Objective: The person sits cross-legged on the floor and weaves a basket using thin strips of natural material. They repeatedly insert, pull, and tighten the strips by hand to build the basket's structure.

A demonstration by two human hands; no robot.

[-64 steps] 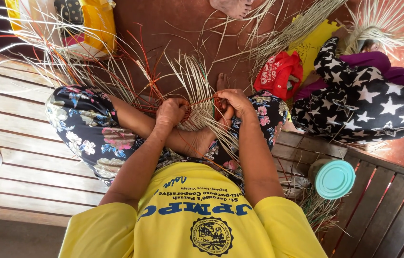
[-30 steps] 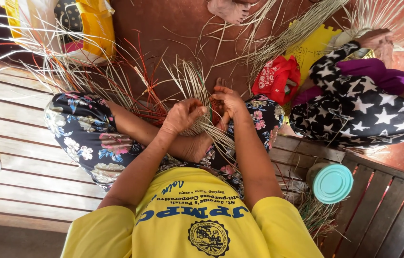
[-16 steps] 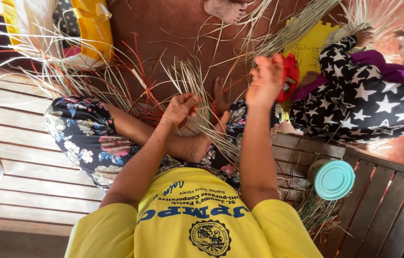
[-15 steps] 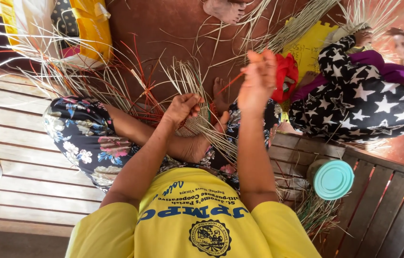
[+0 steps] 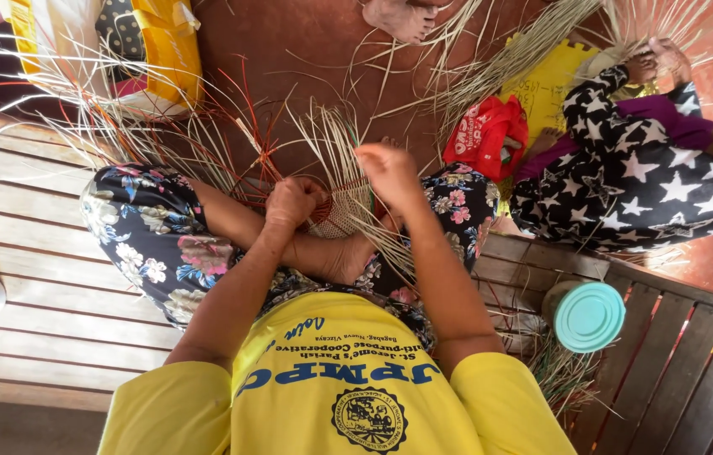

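Seated cross-legged on a slatted wooden bench (image 5: pixel 28 278), in a yellow shirt (image 5: pixel 331 396) and flowered trousers (image 5: pixel 137 240). Left hand (image 5: pixel 292 200) closed in a fist on the edge of a small woven piece (image 5: pixel 341 211), held over the lap against a bare foot (image 5: pixel 344 257). Right hand (image 5: pixel 388 173) raised just above the weaving, fingers curled, pinching what looks like one pale straw strip (image 5: pixel 335 143), though hard to tell at this size. Loose strips fanning up and out from the weaving, some reddish (image 5: pixel 260 143). To the right, a teal lid (image 5: pixel 589 316) on the bench; beyond, another person in star-printed cloth (image 5: pixel 635 181), with a red bag (image 5: pixel 487 135) beside. A yellow-and-white sack (image 5: pixel 146 50) at upper left.
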